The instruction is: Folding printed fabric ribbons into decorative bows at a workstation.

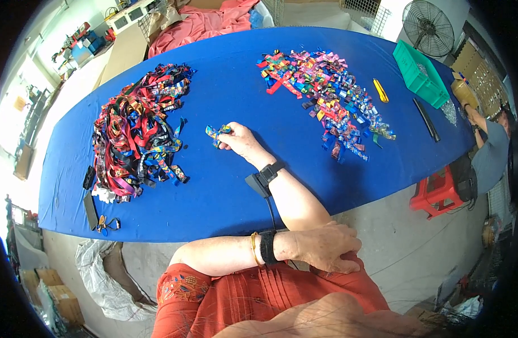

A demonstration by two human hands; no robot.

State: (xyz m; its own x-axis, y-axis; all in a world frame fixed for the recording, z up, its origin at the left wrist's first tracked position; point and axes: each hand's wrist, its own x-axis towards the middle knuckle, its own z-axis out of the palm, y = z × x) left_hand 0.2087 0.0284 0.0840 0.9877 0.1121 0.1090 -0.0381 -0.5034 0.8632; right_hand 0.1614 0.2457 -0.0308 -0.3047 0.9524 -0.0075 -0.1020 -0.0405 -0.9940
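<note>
Above the middle of the blue table, my right hand (240,141) is closed in a pinch on a short printed ribbon strap (217,134) in blue, yellow and green. My left arm crosses my body, and my left hand (325,247) lies bent round my right arm, by the red sleeve. Left of my right hand is a tangled heap of long printed ribbon straps (139,127), mostly red, black and blue. To the right spreads a pile of short folded ribbon pieces (332,93) in many colours.
A green plastic crate (419,73) stands at the table's right end, near small clear pieces (450,112). A yellow cutter (380,90) and a black bar (426,119) lie closer. Scissors (105,225) lie front left. Another person (491,146) works at the far right, by a red stool (437,194).
</note>
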